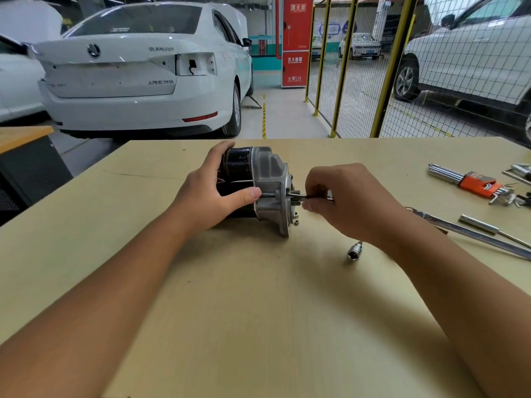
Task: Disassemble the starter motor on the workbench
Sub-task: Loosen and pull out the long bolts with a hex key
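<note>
Head cam looks down at a tan workbench (258,311). Starter motor (255,185) lies on its side near the middle of the bench, black round body to the left, grey metal end w/ a small gear to the right.

Left hand (212,191) wraps round the black body. Fingers go over the top, thumb (250,195) presses by the seam where black meets grey. So it is grasping the motor.

Right hand (342,196) sits just right of the grey end. Its fingers are curled and pinch a thin dark tool (311,196), prob. a hex key. The tool runs flat toward the grey end, by the gear. Can't tell exactly where the tip goes in.

A tiny nut or washer (296,222) lies on the bench, just beside the grey end.

A silver socket (354,251) lies near the right wrist, apart from the motor.

Far right: a set of hex keys in an orange holder (477,182), and a long silver handle (471,234) w/ a short silver rod (479,224) beside it.

Behind the bench: a white car (138,67), a red cabinet (297,41) and a yellow wire fence (359,67).
</note>
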### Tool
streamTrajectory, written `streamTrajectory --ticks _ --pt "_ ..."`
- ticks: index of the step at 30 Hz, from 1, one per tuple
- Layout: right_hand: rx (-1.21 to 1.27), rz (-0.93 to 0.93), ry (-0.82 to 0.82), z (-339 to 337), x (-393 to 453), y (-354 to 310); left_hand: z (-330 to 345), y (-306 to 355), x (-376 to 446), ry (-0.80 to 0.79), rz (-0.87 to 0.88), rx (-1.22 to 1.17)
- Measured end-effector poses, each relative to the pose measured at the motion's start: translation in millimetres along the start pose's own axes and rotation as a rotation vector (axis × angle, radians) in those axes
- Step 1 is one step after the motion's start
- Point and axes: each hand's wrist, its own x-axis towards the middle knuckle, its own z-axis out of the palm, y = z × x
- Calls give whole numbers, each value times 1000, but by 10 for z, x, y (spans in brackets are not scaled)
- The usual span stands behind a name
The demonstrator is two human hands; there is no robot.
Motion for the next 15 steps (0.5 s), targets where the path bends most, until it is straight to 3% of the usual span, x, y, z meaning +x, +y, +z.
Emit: streamTrajectory --ticks 15 --pt "-91 -12 80 -7 9 1 -3 3 -2 -16 -9 -2"
